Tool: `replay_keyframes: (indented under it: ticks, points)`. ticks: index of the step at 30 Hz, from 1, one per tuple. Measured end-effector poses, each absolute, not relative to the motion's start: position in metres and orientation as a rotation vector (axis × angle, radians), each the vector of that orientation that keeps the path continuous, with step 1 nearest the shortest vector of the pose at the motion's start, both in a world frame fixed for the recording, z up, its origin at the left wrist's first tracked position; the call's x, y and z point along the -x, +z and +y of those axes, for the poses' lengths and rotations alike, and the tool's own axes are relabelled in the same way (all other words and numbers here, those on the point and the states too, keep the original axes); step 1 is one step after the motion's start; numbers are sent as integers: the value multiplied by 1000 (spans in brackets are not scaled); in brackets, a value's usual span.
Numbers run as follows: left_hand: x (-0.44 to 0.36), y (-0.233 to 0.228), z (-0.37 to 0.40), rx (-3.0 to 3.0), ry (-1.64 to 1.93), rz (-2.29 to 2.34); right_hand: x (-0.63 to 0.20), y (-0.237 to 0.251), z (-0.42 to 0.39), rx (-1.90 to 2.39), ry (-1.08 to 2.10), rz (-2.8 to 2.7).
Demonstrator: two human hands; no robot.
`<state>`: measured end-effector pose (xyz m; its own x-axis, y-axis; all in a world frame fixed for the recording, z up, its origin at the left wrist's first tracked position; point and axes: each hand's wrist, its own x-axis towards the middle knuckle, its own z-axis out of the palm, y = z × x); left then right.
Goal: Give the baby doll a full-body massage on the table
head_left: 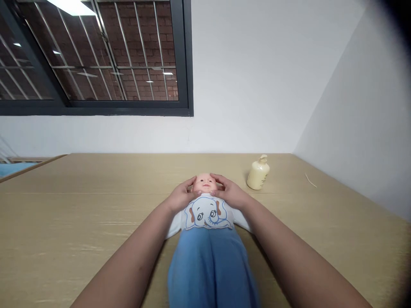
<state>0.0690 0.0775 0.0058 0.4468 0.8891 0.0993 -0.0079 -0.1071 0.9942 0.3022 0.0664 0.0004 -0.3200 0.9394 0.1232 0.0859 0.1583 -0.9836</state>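
A baby doll (205, 183) lies on its back on the wooden table, head toward the wall. It wears a white top (208, 211) with a blue elephant face and blue trousers (208, 265); its feet are out of view. My left hand (183, 194) is curved around one side of the doll's head, thumb by the chin. On the other side, my right hand (230, 192) cups the head the same way, fingertips at the temple. Parts of the head's sides are hidden beneath my fingers.
A cream pump bottle (257, 174) stands upright to the right of the doll. Farther right, a thin pale strip (310, 180) lies on the wooden table (96, 222). White walls border the table's back and right, with a barred window (128, 55) above.
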Motion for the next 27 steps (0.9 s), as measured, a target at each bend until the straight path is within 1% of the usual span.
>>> replay_keyframes:
  ticks: [4, 7, 10, 17, 23, 27]
  points:
    - [-65, 1, 82, -1236, 910, 726, -312, -3, 70, 865, 1400, -1576]
    - [-64, -2, 85, -1130, 934, 701, -316, -5, 73, 802, 1421, -1566]
    - [-67, -4, 86, -1085, 963, 783, -315, -6, 75, 847, 1404, -1538]
    - [-75, 5, 78, -1546, 951, 927, -296, -2, 68, 1072, 1163, -1601]
    - [-80, 18, 68, -1593, 932, 950, -290, 1, 64, 1149, 1047, -1640]
    - [-77, 20, 68, -1583, 920, 884, -294, 1, 65, 1102, 1074, -1675]
